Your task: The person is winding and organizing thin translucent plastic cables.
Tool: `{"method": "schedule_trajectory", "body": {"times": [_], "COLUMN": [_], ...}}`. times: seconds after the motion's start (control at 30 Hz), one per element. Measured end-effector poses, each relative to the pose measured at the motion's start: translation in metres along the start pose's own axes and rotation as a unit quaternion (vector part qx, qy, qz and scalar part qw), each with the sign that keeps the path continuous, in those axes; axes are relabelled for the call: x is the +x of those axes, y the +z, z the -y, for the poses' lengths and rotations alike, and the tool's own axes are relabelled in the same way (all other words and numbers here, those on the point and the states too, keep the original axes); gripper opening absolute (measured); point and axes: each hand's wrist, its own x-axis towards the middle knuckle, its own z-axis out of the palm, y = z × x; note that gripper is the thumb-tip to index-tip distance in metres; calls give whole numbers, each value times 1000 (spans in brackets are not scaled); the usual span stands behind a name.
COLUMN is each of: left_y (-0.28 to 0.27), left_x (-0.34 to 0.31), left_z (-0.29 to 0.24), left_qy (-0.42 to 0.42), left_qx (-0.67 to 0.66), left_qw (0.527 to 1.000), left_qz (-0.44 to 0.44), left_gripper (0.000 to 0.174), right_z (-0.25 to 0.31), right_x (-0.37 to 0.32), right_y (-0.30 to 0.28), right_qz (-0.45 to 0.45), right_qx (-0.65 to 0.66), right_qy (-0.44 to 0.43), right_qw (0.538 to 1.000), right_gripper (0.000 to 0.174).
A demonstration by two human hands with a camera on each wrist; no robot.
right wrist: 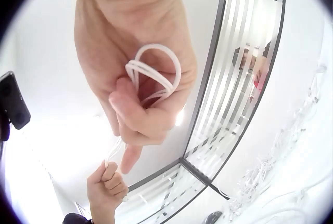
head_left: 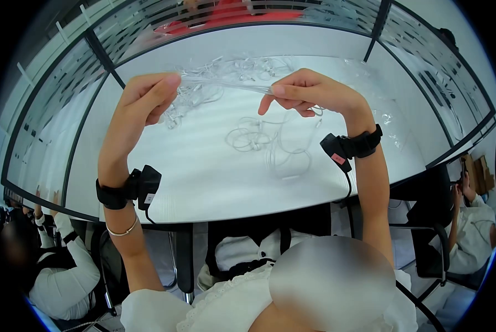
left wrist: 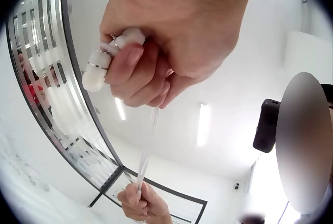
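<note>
A white earphone cable is stretched between both hands above the table. My left hand grips one end, its fingers curled tightly round the strands. In the left wrist view, two white earbuds stick out beside its curled fingers. At the other end, my right hand pinches the strands between thumb and fingers, with the index finger pointing down. Small loops of the cable lie in its palm, as the right wrist view shows. Below the hands, another loosely coiled white cable lies on the white table.
A tangled heap of white earphones spreads along the back left of the table. Clear plastic bags lie at the right. A framed glass partition rings the desk. Other people sit at both sides.
</note>
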Motion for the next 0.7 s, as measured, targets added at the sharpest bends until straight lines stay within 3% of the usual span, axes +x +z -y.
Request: {"method": "schedule_trajectory", "body": {"times": [0.07,0.17,0.3,0.43,0.53,0.7], "left_y": [-4,-13,-15,-1,21,64], "left_x": [-3,-10,-19,-27,-29,-11], "left_z": [4,14,15,19,26,37], "left_qy": [0,-32,-57,-104,-144,-113], "left_qx": [-2,-2,18,-52,-86,-247], "left_qw": [1000,999,993,981,979,962], "left_qz": [22,-13,103,155,114,-4], "left_gripper": [42,41,40,38,38,38], "right_z": [2,4,6,13,14,18], "right_x": [-4,-15,-33,-47,-47,-20], "right_y": [2,3,7,9,5,30], "right_qz": [2,-36,-111,-187,-139,-225], "right_qx": [-2,-13,-25,6,101,182], "right_qy": [17,52,81,84,14,-91], "right_qw": [1000,998,990,979,985,953], "right_gripper": [45,47,44,42,38,35]}}
